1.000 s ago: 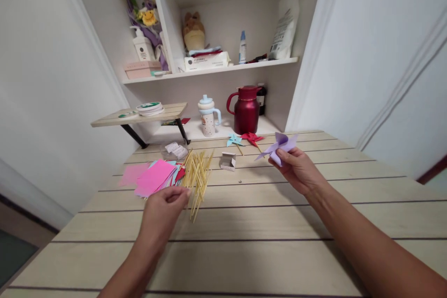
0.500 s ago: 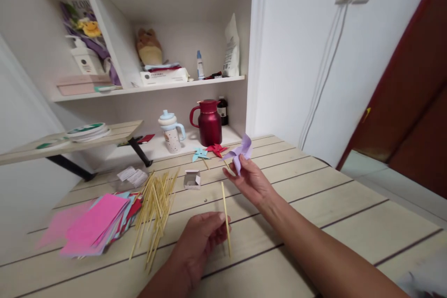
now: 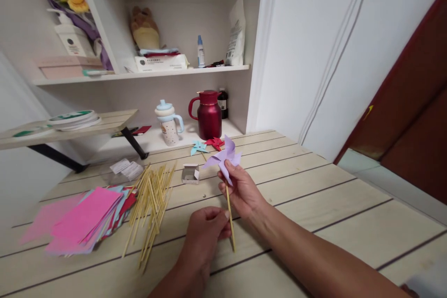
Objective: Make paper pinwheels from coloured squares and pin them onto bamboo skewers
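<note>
A purple paper pinwheel [image 3: 223, 157] is pinched in my right hand [image 3: 242, 188], with the thumb near its centre and the fingers behind it. My left hand [image 3: 208, 228] is closed around a thin wooden stick [image 3: 231, 223], which slants upward. The stick's upper end reaches the underside of the pinwheel; whether the two are joined is hidden by the paper and fingers. Farther back lie a light blue pinwheel [image 3: 199, 147] and a red pinwheel [image 3: 214, 143], the blue one with a stick showing.
Left of my hands lie many loose sticks [image 3: 152, 205] and a stack of coloured paper [image 3: 87, 214]. A small open box [image 3: 190, 174] stands mid-table. Behind are a red jug [image 3: 209, 116], a handled cup [image 3: 169, 123] and a low wooden stand [image 3: 115, 122].
My right hand has brought the purple pinwheel left and down, over the stick's upper end. The left hand still holds the stick. The camera view has shifted slightly.
</note>
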Tool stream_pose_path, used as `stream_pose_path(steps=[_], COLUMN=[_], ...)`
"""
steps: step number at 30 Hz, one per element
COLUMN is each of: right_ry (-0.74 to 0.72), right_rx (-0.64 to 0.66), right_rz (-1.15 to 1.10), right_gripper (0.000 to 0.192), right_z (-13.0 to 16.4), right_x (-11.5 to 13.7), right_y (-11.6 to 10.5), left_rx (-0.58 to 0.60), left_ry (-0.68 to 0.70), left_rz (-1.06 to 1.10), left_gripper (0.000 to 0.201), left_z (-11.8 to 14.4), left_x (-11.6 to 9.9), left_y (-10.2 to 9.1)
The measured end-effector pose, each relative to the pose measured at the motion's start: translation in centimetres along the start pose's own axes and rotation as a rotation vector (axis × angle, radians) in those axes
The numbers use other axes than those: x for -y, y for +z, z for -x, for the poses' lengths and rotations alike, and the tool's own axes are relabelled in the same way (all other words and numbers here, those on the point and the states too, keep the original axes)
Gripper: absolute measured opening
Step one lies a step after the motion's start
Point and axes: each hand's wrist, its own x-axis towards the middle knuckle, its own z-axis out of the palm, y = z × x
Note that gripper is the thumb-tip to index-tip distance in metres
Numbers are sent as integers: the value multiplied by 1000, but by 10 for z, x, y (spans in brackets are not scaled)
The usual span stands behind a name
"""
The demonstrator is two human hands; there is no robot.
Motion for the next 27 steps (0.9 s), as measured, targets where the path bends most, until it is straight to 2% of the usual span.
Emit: stream_pose_path(steps=[4, 11, 16, 27], right_ry=[-14, 4, 3, -11], right_rx=[-51, -34, 11, 84], right_rz=[-3, 2, -1, 32], right_gripper=[28, 24, 25, 26], right_z=[-4, -6, -4, -7], right_x=[-4, -6, -7, -3], right_y=[-3, -5, -3, -8], left_rx=[-58, 35, 76, 101], left_ry=[69, 184, 157, 133], left_rz=[-58, -199, -235, -135], left_gripper=[16, 34, 22, 25], left_z=[-4, -1, -1, -1], left_x=[6, 12, 12, 10], left_y=[5, 4, 9, 3])
